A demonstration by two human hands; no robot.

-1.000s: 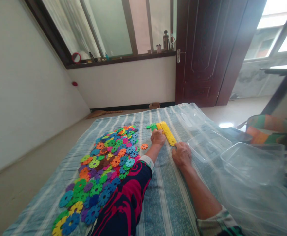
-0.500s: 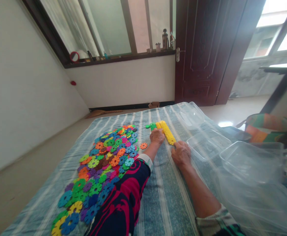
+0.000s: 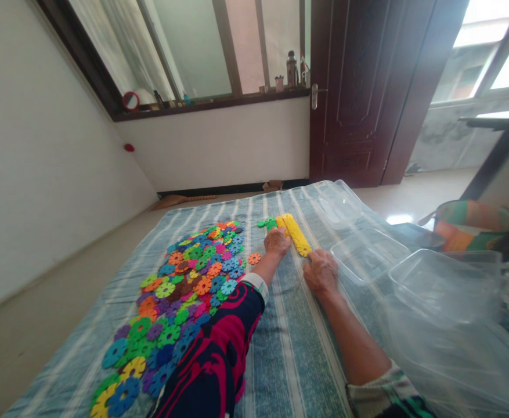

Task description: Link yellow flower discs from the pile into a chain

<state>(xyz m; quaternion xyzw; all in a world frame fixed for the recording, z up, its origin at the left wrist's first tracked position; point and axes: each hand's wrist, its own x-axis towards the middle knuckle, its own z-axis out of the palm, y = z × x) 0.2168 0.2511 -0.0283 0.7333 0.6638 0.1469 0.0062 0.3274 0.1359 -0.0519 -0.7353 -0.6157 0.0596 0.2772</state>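
Note:
A long row of overlapping yellow flower-shaped discs (image 3: 296, 234) lies on the striped cloth. My left hand (image 3: 277, 241) is closed over the near part of a shorter yellow row (image 3: 280, 222) beside it, and the fingers hide that part. My right hand (image 3: 322, 271) has curled fingers, with the fingertips at the near end of the long yellow row; whatever is between them is hidden. Some green discs (image 3: 270, 223) lie just left of the yellow rows. A single orange disc (image 3: 255, 258) rests near my left wrist.
A large heap of mixed-colour discs (image 3: 184, 284) spreads to the left of my left arm. Clear plastic boxes and lids, including a shallow lid (image 3: 367, 231), stand on the right of the striped cloth (image 3: 289, 331). A dark red door (image 3: 358, 87) is beyond the far edge.

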